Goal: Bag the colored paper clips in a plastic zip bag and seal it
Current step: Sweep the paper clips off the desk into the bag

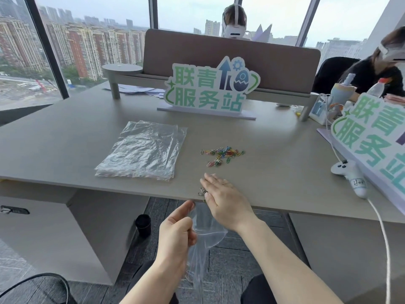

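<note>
A scatter of colored paper clips lies on the grey table, right of centre. My left hand pinches the mouth of a clear plastic zip bag, which hangs below the table's front edge. My right hand lies flat with fingers together at that edge, just above the bag's opening. A few paper clips sit at its fingertips on the table's lip. I cannot tell whether clips lie inside the bag.
A stack of spare zip bags lies left of the clips. A green sign stands behind, another sign and a white controller at the right. Two people sit beyond. A black cup stands on the floor.
</note>
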A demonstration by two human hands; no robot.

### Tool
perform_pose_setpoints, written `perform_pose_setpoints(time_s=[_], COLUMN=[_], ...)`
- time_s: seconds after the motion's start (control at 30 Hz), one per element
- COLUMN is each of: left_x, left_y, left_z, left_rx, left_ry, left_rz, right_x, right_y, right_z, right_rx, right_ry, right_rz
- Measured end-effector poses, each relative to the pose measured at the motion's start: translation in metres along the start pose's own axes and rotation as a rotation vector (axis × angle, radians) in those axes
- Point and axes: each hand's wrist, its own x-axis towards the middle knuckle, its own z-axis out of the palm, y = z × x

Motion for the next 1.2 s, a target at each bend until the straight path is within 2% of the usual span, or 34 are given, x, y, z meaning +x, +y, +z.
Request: perform_pose_setpoints(time_s=[0.33,0.63,0.77,0.87,0.97,1.2], left_x=[-0.001,-0.002,-0.004,-0.005,-0.006,-0.007], left_y=[0.001,0.001,0.003,0.004,0.004,0.005], left_z=[0.001,-0.001,0.001,0.0,0.0,0.001], left_rx=[-0.044,-0.03,-0.026,-0.017,-0.012,-0.033], left_ry=[0.001,-0.017,-0.005,-0.003,-0.009,-0.004], left_rz=[-0.009,-0.015,-0.012,-0.012,-0.021,-0.035], right_x=[-0.035,-0.064,-0.061,-0.045,-0.023,0.048], right_y=[-0.022,-0.041,-0.033,-0.018,-0.004,0.022], right_z=[0.01,0.012,0.006,-0.003,-0.011,-0.016], right_rx=[0.009,0.178,0.385,0.387,0.313,0.133], right_ry=[0.061,0.171,0.288,0.323,0.275,-0.007], right_rz=[-0.056,-0.096,0.011,0.093,0.164,0.265])
